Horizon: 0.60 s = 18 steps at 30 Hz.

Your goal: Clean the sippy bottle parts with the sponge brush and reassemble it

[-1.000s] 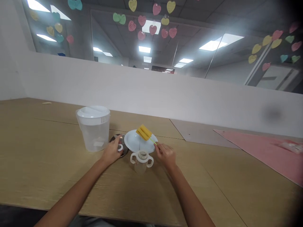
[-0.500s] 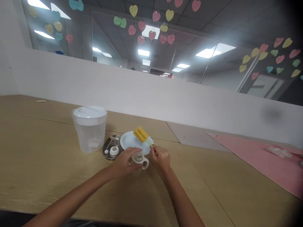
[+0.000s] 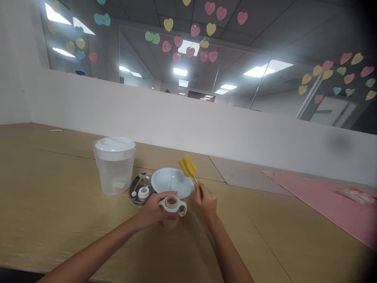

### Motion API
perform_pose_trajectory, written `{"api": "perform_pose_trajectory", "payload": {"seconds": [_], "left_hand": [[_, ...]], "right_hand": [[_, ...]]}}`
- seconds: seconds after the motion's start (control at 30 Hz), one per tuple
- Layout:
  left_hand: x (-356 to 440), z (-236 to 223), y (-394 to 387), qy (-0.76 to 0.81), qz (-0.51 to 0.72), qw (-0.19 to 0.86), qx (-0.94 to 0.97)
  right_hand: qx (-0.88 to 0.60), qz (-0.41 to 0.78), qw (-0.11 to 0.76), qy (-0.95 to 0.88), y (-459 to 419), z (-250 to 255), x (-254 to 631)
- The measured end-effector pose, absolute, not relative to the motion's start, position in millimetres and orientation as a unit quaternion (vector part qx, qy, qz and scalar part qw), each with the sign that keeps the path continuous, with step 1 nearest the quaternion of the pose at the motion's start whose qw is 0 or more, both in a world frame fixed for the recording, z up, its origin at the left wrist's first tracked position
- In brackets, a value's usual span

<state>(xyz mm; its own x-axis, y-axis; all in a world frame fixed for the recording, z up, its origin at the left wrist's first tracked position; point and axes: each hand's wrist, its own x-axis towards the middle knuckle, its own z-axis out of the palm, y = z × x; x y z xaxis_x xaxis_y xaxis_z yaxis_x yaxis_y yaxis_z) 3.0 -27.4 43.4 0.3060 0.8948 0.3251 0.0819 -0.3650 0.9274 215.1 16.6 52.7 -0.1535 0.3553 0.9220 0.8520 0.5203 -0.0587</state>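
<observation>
left hand [image 3: 153,211] wrapped around two-handled cup [image 3: 172,217], steadying it | right hand [image 3: 206,204] pinching sponge brush [image 3: 187,166] upright beside it | white plate [image 3: 172,177] ahead of both hands

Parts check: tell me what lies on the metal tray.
The metal tray holds a clear cup-shaped piece, a white round cap and a white-tipped piece. The left hand hides its near edge; anything there is unseen.

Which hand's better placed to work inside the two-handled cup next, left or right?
Right, probably: the right hand holds the sponge brush beside the cup, whose open mouth faces up, while the left hand is gripping the cup.
</observation>
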Motion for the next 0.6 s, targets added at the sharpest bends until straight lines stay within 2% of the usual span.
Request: {"api": "perform_pose_trajectory", "payload": {"seconds": [0.1,0.2,0.27,0.33,0.43,0.6], "left_hand": [[-4.0,64.5,-21.1,0.376,0.520,0.376,0.668],[-12.9,81.2,-4.2,0.413,0.547,0.203,0.699],[-17.4,86.2,11.1,0.426,0.543,0.110,0.715],[-19.9,87.7,27.4,0.433,0.543,0.059,0.717],[-19.7,90.5,49.8,0.450,0.549,0.035,0.704],[-17.0,102.6,77.6,0.461,0.575,0.075,0.672]], "right_hand": [[-0.427,-0.159,0.537,-0.711,9.6,59.2,213.8],[-0.401,-0.092,0.544,-0.731,2.4,72.4,208.9],[-0.387,-0.068,0.513,-0.763,-1.4,88.2,204.7],[-0.381,-0.070,0.458,-0.800,-4.8,111.1,202.1],[-0.395,-0.123,0.380,-0.827,-11.9,153.8,203.3],[-0.451,-0.136,0.336,-0.816,-22.4,200.7,202.8]]}}
